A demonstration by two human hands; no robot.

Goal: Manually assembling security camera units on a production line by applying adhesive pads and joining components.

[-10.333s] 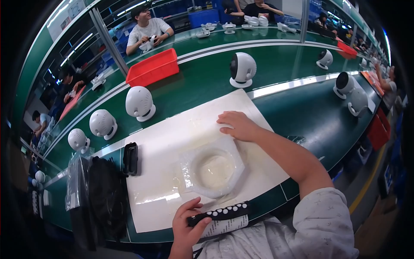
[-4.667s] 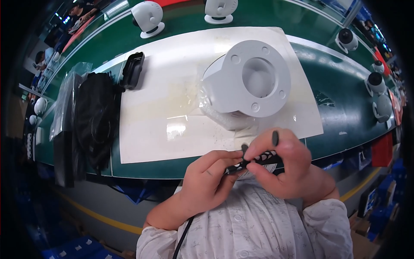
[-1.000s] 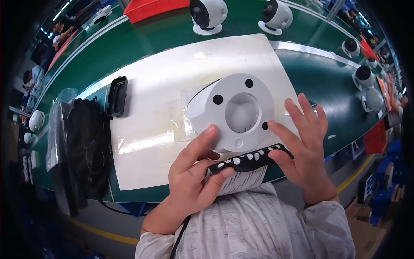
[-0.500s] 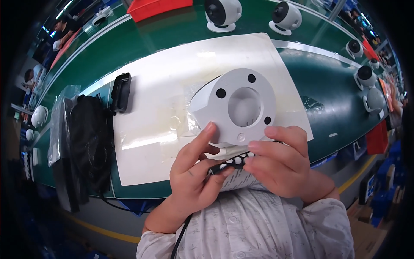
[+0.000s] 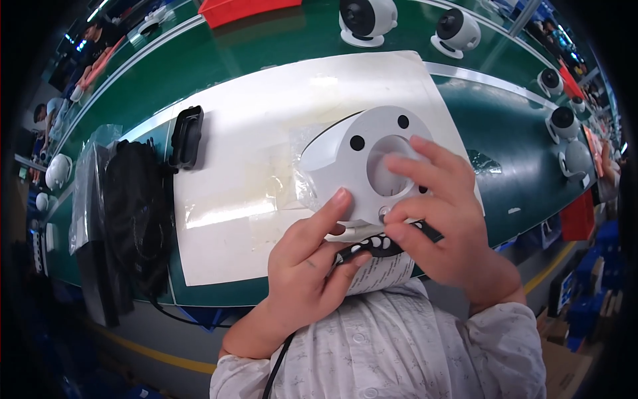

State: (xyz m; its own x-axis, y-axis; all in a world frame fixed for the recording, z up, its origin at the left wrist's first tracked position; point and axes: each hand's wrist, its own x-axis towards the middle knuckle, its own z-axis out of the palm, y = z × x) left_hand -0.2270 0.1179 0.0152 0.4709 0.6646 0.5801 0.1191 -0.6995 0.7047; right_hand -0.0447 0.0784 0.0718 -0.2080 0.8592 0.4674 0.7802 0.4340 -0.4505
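Note:
A white rounded device (image 5: pixel 332 179) lies with its ring-shaped base turned up, on white board. Round black pads (image 5: pixel 357 143) sit around the base's central opening, one partly covered by my right fingers. My left hand (image 5: pixel 306 259) is closed on a black strip with white round spots (image 5: pixel 382 246), its forefinger resting against the base edge. My right hand (image 5: pixel 442 206) is over the base, thumb and forefinger pinched at a small round recess (image 5: pixel 384 213). What they hold, if anything, is too small to make out. The other right fingers stretch across the opening.
The white board (image 5: pixel 226 219) covers part of the green bench. A black tray-like part (image 5: pixel 187 137) lies at its left edge, beside a black bag (image 5: pixel 138 213) and clear plastic wrapping (image 5: pixel 90 186). Similar white devices (image 5: pixel 367 21) and a red bin (image 5: pixel 249 9) stand at the back.
My right hand has moved from the strip onto the base, its fingers now covering part of the opening. The view has shifted slightly. My left hand still holds the strip.

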